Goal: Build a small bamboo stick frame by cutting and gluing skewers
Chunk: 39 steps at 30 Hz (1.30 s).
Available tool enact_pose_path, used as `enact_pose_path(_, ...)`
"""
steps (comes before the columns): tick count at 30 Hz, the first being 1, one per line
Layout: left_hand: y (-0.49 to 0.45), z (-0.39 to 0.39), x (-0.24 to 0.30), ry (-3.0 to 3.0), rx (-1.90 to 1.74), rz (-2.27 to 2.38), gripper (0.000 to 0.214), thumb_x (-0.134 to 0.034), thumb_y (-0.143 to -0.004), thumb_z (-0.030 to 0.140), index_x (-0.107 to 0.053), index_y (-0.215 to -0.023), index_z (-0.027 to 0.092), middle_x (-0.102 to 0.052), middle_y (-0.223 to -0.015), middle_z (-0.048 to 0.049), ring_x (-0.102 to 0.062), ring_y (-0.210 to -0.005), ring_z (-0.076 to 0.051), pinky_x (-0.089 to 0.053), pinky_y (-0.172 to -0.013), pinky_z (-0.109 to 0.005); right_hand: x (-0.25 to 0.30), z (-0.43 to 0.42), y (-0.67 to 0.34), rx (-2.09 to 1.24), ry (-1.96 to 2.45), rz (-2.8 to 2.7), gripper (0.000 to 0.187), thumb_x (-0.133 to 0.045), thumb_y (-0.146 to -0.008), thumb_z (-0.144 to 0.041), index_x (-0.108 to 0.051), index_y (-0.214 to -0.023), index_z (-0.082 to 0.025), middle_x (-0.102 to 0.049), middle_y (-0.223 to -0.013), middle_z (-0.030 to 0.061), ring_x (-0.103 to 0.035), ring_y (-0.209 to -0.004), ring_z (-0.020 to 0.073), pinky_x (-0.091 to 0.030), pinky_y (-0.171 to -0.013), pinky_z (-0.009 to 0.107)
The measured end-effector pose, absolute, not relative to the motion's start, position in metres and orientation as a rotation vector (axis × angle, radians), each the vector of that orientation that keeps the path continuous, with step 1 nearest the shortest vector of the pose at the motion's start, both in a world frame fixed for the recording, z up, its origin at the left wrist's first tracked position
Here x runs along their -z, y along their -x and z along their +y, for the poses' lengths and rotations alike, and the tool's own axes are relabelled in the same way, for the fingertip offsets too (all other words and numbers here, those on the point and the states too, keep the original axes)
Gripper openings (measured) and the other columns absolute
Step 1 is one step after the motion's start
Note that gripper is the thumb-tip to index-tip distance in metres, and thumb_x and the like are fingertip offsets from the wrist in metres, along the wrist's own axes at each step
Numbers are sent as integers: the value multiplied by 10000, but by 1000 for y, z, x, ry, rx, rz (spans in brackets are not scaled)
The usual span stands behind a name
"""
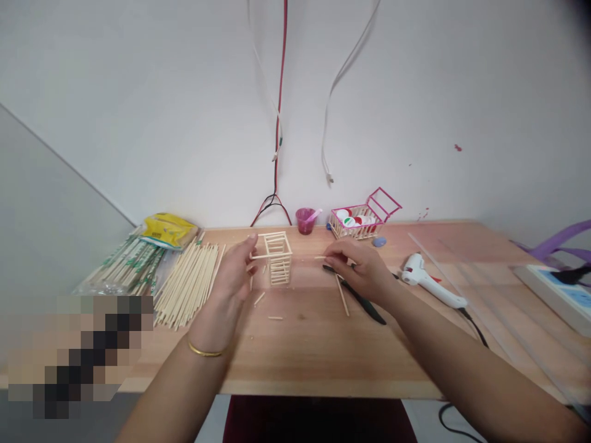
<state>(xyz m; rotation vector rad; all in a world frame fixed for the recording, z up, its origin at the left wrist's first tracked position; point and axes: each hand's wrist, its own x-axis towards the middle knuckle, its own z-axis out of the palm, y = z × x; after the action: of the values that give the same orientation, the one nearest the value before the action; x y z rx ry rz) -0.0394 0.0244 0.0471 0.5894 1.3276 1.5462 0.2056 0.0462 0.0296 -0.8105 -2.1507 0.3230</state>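
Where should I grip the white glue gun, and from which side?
Probably the handle, from above and the near right side, with the right hand: the glue gun lies on its side, handle slanting right and toward the wearer, its cord trailing from that end.

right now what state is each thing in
left hand: holding stick frame
stick frame: unpainted
right hand: pinching a stick
glue gun: lying down
pink cup: upright
pink-trimmed basket: loaded
loose sticks: spread out
bagged sticks: in plastic
black tool: lying flat
yellow packet: lying down
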Motion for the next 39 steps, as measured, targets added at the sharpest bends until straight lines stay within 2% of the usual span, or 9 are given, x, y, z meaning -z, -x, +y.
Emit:
enact_pose_path(5, 26, 26, -34, -667, -1460, 1300, 383, -796, -543, 441, -632, -689, 127, -635, -718, -23, -539, -633, -109, -367, -610, -244, -29, 46, -205, -308, 798, -2162, 116, -481, -918, -224, -592, -919, -189, -635, -849, 59, -562, -787, 176, -441, -687, 308)
enact_pose_path(9, 16, 22, -32, -704, -1514, 1186, 299, -799, -548, 342, -621, -648, 123, -615, -649, -3, -535, -607, -108, -383, -623, -249, -31, 43, -203, -254, 782, -2113, 137, -466, -917, -199, -592, -971, -205, -662, -910, 71, -598, -852, 194, -469, -735, 339)
enact_pose_path(13, -4, 9, -28, -750, -1570, 1012, 233, -787, -604, 286, -657, -726, 135, -614, -651, 16, -537, -644, -91, -398, -682, -233, -37, 34, -200, -212, 767, -2036, 112, -508, -901, -180, -598, -957, -216, -666, -866, 44, -607, -808, 173, -475, -712, 310)
enact_pose_path(18, -25, -4, -17, -804, -1545, 953, 197, -764, -659, 221, -691, -833, 164, -662, -785, -3, -579, -771, -111, -416, -805, -259, -43, 24, -197, -220, 796, -2053, 101, -522, -894, -164, -599, -937, -212, -643, -841, 36, -583, -782, 158, -464, -700, 285)
enact_pose_path(22, -30, -6, -10, -837, -1522, 911, 185, -737, -695, 200, -683, -869, 170, -667, -849, -17, -586, -828, -122, -415, -847, -272, -42, 21, -195, -263, 835, -2075, 103, -523, -870, -135, -596, -902, -201, -611, -816, 41, -559, -742, 153, -456, -653, 268)
enact_pose_path(25, -32, -6, -9, -831, -1524, 859, 185, -723, -703, 181, -674, -881, 177, -663, -871, -16, -588, -859, -124, -414, -880, -280, -41, 18, -193, -237, 820, -2111, 100, -523, -862, -132, -592, -888, -200, -596, -823, 49, -558, -765, 164, -461, -679, 285)
enact_pose_path(31, -34, -9, -14, -816, -1518, 866, 203, -711, -667, 161, -675, -864, 189, -655, -873, -5, -585, -848, -119, -421, -869, -278, -42, 13, -191, -188, 826, -2154, 110, -502, -878, -140, -596, -907, -190, -600, -852, 69, -558, -804, 181, -472, -720, 315)
enact_pose_path(39, -32, -9, -18, -824, -1493, 918, 134, -705, -688, 229, -667, -792, 154, -598, -737, -1, -527, -716, -111, -412, -757, -263, -45, 13, -191, -204, 812, -2215, 135, -463, -916, -157, -592, -937, -188, -592, -882, 84, -552, -828, 195, -475, -750, 342)
